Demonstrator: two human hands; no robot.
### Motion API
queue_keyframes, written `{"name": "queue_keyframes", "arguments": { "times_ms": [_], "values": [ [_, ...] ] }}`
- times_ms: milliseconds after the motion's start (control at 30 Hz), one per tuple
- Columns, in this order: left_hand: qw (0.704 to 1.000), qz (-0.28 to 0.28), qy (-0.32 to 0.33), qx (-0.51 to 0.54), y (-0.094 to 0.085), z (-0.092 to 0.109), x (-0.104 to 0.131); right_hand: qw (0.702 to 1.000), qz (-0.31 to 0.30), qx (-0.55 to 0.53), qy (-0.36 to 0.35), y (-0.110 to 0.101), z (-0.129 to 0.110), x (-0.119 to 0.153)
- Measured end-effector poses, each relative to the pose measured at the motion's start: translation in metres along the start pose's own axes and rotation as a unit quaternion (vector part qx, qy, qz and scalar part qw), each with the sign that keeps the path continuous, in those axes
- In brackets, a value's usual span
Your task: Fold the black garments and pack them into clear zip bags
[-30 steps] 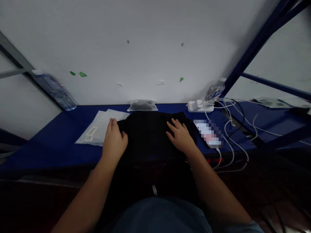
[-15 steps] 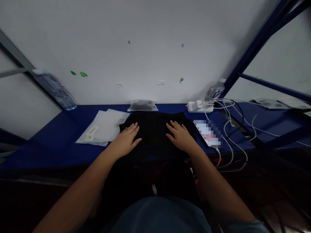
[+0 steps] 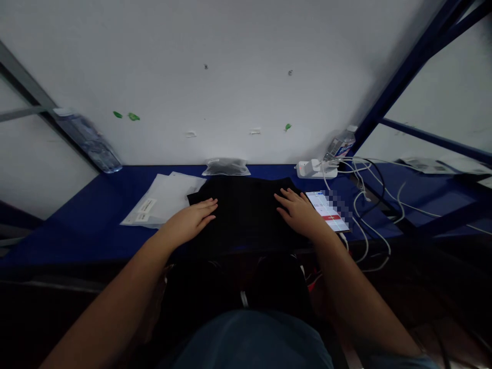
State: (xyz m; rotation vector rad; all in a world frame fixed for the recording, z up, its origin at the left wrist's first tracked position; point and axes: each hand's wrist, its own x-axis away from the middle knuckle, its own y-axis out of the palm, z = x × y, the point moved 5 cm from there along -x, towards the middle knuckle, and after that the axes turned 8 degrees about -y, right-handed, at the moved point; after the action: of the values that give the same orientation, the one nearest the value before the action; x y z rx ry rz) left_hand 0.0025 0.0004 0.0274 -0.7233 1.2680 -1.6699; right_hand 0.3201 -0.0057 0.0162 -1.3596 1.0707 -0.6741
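A black piece of cloth, perhaps a garment (image 3: 246,212), lies spread on the blue table in front of me. My left hand (image 3: 191,221) rests flat on its left side, fingers stretched out. On the right side, my right hand (image 3: 298,210) presses down with its fingers apart. Neither hand grasps anything. The cloth is so dark that its folds and lower edge are hard to make out. White plastic bags (image 3: 163,197) with a label lie just left of my left hand. Beside my right hand is a lit phone (image 3: 326,210), partly blurred out.
A clear packet (image 3: 226,166) lies behind the cloth by the wall. A white power strip (image 3: 303,169) with tangled cables (image 3: 361,205) sits at the back right, near a small bottle (image 3: 342,142). A large bottle (image 3: 88,141) stands at the back left of the blue table (image 3: 88,220).
My hands have slid apart over the cloth, the left one outward to the left and the right one to the right, closer to the phone. Both stay flat.
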Motion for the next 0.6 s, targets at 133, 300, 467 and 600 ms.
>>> {"name": "queue_keyframes", "arguments": {
  "times_ms": [133,300,467,600],
  "values": [
    [0.999,0.029,-0.026,0.021,-0.004,-0.005,-0.003,1.000,-0.010,-0.003,-0.014,0.001,0.002,-0.005],
    [0.992,0.083,-0.069,0.061,-0.019,-0.004,-0.002,0.997,0.011,-0.035,-0.064,-0.006,-0.004,-0.003],
    [0.978,0.143,-0.102,0.111,-0.033,0.002,-0.005,0.997,0.042,-0.029,-0.056,-0.010,-0.002,-0.002],
    [0.994,0.076,-0.017,0.072,-0.026,-0.001,-0.008,0.997,0.019,-0.042,-0.066,-0.011,-0.001,0.005]
  ]
}}
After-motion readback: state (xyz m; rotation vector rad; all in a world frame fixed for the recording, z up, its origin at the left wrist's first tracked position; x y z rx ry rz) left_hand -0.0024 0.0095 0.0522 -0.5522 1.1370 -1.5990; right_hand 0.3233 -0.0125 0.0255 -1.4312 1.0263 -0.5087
